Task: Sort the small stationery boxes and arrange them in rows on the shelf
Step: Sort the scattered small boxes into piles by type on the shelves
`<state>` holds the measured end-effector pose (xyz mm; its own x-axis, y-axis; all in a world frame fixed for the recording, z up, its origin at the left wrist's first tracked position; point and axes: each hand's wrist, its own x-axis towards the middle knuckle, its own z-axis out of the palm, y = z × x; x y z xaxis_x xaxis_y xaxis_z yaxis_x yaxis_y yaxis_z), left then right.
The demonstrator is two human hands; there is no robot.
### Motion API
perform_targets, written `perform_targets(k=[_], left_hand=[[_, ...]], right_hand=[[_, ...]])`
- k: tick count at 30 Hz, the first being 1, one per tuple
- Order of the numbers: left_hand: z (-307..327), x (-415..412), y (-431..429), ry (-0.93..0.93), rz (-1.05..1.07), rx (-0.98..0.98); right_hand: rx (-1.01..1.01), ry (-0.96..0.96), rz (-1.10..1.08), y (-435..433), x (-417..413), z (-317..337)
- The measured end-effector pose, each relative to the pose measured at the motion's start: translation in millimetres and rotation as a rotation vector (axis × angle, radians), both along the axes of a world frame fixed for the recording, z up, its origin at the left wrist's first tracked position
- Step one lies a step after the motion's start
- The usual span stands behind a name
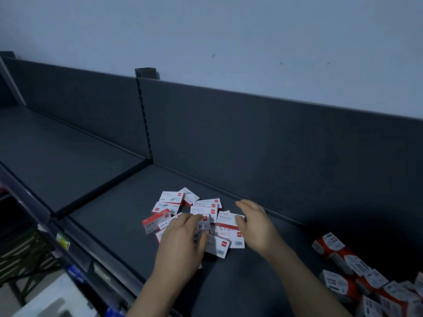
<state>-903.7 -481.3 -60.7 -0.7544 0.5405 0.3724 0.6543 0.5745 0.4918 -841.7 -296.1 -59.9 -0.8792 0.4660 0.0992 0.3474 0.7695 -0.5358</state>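
A dark grey metal shelf (pixel 109 213) carries a loose heap of small white-and-red cardboard boxes (pixel 203 210) near its middle. Well apart, at the right, small white-and-orange cardboard boxes (pixel 341 282) lie jumbled.

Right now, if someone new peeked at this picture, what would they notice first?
The jumbled pile of red-and-white boxes in the middle of the dark shelf stands out first, bright against the grey. The left hand lies over its near side, and the right hand touches its right edge. A second heap of orange-and-white boxes sits at the lower right.
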Motion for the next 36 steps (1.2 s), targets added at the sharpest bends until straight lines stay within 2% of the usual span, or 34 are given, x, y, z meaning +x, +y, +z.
perform_targets(k=[4,8,17,25,36], left_hand=[[8.6,1.9,8.7,0.096,-0.059,-0.018],[11.2,14.7,20.3,0.138,-0.14,-0.006],[26.7,102.1,61.7,0.142,-0.346,-0.001],[43.1,225.5,112.0,0.126,-0.544,0.041],[30.3,429.1,188.4,0.049,-0.777,0.051]], right_hand=[[0.131,0.11,-0.05,-6.5,38.2,18.2],[0.229,0.083,-0.13,-8.3,87.1,31.3],[0.377,0.148,-0.392,-1.8,213.8,32.6],[0.406,0.07,-0.543,15.0,357.5,39.4],[0.499,-0.02,-0.773,52.0,580.0,27.9]])
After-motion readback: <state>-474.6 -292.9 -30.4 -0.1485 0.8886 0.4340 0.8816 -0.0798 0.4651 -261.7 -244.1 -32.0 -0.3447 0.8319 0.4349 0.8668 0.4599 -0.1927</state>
